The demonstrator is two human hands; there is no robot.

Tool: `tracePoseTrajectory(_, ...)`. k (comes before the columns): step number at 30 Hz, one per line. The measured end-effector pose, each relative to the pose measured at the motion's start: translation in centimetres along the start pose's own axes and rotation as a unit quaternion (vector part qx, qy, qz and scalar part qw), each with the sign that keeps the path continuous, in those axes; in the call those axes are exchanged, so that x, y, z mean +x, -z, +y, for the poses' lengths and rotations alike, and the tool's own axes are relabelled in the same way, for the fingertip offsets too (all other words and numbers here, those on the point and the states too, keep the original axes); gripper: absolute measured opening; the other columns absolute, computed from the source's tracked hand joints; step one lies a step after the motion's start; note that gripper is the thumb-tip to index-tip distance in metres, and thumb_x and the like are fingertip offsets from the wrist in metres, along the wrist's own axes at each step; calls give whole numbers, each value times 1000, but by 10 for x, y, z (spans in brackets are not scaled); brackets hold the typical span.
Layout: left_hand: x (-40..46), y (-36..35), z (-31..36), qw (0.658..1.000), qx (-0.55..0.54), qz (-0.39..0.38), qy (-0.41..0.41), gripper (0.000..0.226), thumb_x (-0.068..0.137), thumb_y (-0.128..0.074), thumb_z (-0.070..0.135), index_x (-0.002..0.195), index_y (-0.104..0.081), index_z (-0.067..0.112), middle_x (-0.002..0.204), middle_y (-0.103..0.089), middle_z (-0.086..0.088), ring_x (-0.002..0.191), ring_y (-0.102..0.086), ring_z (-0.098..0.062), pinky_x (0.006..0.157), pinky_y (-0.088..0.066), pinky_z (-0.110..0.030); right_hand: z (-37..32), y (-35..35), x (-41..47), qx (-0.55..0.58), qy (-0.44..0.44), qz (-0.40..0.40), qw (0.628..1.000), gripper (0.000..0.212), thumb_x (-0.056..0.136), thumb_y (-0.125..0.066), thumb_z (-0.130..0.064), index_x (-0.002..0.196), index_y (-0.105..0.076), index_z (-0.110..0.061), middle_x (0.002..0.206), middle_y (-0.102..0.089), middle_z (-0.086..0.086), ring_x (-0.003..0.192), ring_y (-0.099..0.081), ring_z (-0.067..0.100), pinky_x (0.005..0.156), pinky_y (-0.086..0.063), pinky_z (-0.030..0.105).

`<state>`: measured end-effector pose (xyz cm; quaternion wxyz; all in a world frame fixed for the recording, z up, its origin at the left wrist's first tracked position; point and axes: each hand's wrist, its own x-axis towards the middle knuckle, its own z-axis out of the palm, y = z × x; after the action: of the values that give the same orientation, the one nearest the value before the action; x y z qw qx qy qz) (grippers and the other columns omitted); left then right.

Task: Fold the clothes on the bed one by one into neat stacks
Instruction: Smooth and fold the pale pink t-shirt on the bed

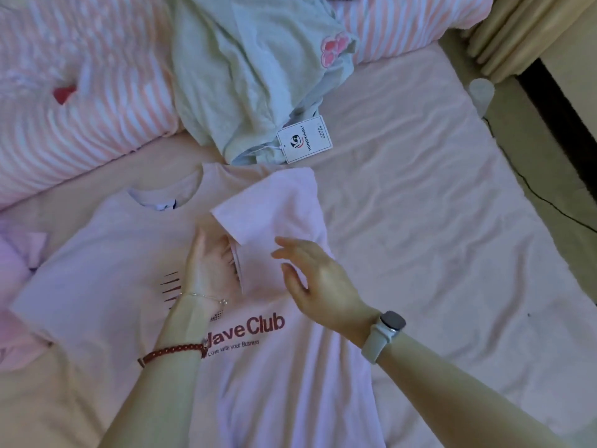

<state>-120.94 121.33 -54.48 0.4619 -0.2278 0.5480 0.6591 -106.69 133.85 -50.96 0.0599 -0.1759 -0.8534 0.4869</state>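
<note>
A pink T-shirt [135, 253] lies flat, print up, near the middle of the bed [436, 205]. One sleeve [271, 211] is already folded in over the chest. The left hand [206, 270] lies flat at that fold, holding nothing. The right hand [319, 282] hovers over it, fingers loose. The other sleeve is not folded yet. A green garment [245, 69] waits crumpled toward the bed's far edge. I see no neat stack yet.

The left hand [206, 270] hides the start of the print on the T-shirt [113, 253], whose hem runs off the bottom edge. Its fingers [231, 253] slip partly out of sight under the folded sleeve [271, 208]. The tag [304, 139] lettering is too small to read, and the green garment [245, 66] is cut off at the top.
</note>
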Motion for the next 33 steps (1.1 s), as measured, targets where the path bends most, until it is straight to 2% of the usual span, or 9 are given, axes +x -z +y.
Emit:
tracePoseTrajectory(5,12,7,-22,966,227,74,-101,36,93,-53,28,128,-53,17,115,-65,-6,104,-62,-21,94,-48,-44,27,-7,27,-161,-19,-4,987,44,89,-45,0,133,-47,0,145,-39,15,138,-31,31,113,-27,43)
tracePoseTrajectory(9,18,-1,-41,887,379,124,-234,52,87,-58,5,136,-40,9,130,-54,-10,119,-51,-25,105,-37,-35,43,-27,61,-276,42,-51,959,50,89,-45,-8,139,-39,0,147,-30,24,137,-25,42,113,-16,51)
tracePoseTrajectory(12,13,2,-56,833,421,205,-295,51,90,-53,0,138,-36,3,128,-54,-15,113,-52,-28,88,-32,-18,65,-39,78,-346,31,-89,934,52,96,-41,-24,146,-29,-11,151,-17,26,140,-13,45,114,-10,49)
tracePoseTrajectory(16,5,17,-66,805,472,255,-252,52,91,-52,6,140,-35,9,128,-50,-16,98,-58,-34,73,-42,-32,89,-44,79,-419,-32,-151,895,55,100,-27,-36,150,-8,-26,156,6,17,144,7,34,114,8,38)
tracePoseTrajectory(18,-2,21,-65,768,513,280,-263,53,87,-59,10,136,-41,5,121,-50,-21,90,-59,-39,63,-44,-37,77,-48,80,-395,-44,-132,908,53,99,-32,-29,149,-16,-23,156,0,19,144,2,37,115,3,43)
tracePoseTrajectory(22,-9,31,-59,635,618,268,-379,52,73,-72,7,122,-57,3,122,-54,-24,112,-52,-44,85,-46,-53,52,-41,35,-307,-14,7,951,53,84,-45,-13,136,-45,-2,141,-37,29,132,-32,48,109,-22,56)
tracePoseTrajectory(27,15,-3,-46,497,754,46,-427,51,88,-46,31,137,-47,18,146,-38,-13,135,-32,-38,101,-34,-56,67,-35,-61,-328,25,-19,944,41,83,-45,-16,118,-64,-9,129,-57,15,120,-53,34,95,-37,43)
tracePoseTrajectory(30,44,-11,-43,498,818,18,-288,57,94,-28,48,148,-15,34,158,-6,-3,144,-3,-31,111,-12,-50,86,-23,-82,-347,27,-24,937,38,81,-45,-7,109,-70,-10,124,-62,7,114,-59,30,90,-37,37)
tracePoseTrajectory(33,63,-10,-38,518,827,52,-213,60,95,-27,50,148,-2,37,158,5,1,143,8,-29,114,-1,-48,93,-14,-99,-345,17,3,939,36,82,-41,-7,100,-73,-7,120,-64,9,113,-60,30,93,-39,41)
